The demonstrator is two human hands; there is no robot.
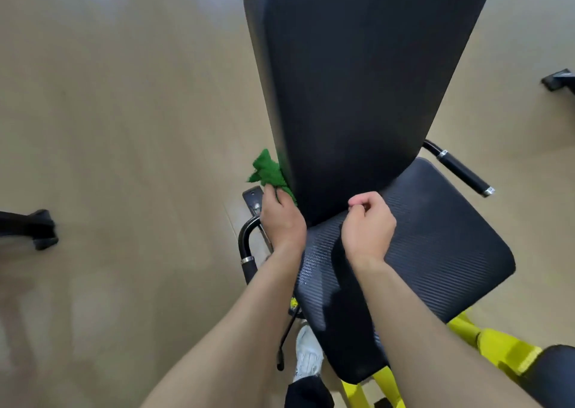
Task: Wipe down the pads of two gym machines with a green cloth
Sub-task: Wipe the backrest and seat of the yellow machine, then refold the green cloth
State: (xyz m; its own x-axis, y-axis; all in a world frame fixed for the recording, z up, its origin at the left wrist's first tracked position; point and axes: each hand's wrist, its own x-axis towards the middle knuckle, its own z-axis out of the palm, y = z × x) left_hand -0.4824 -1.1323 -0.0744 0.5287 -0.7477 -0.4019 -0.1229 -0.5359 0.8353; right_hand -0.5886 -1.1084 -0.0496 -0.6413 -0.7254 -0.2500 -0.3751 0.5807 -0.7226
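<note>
We grip green cloth (267, 171) w/ L hand (281, 217) on back pad (357, 80) left edge; R hand (368, 224) curled, empty, at pad base.

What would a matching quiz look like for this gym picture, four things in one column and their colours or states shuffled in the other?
Things:
1. cloth
2. frame
3. shoe
4. right hand

Colours or states:
A. yellow
B. fingers curled, holding nothing
C. green, gripped by the left hand
D. white

Pairs: 1-C, 2-A, 3-D, 4-B
</note>
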